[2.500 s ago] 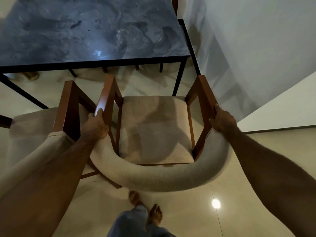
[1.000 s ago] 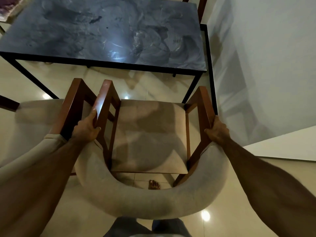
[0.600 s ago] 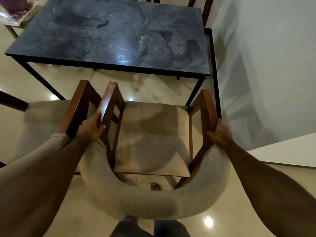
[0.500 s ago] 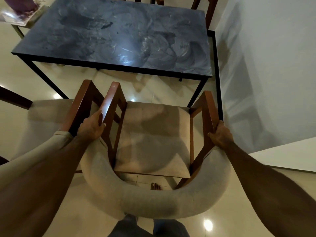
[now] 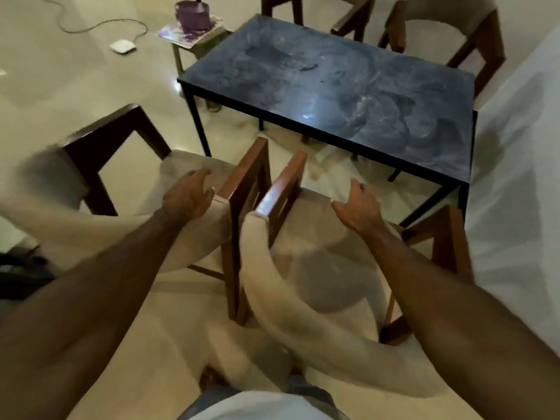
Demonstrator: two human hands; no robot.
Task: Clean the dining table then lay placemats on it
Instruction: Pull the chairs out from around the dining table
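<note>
Both my hands off right armchair (image 5: 321, 256) now: left hand (image 5: 188, 198) and right hand (image 5: 360, 207) released, fingers loose, holding nothing. Chair left clear of bench (image 5: 333, 89). Bench top still smeared; no placemats on it.

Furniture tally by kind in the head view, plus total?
Chairs: 4: near left, near right, far left, far right
Dining table: 1
Small side table: 1
Total: 6
</note>
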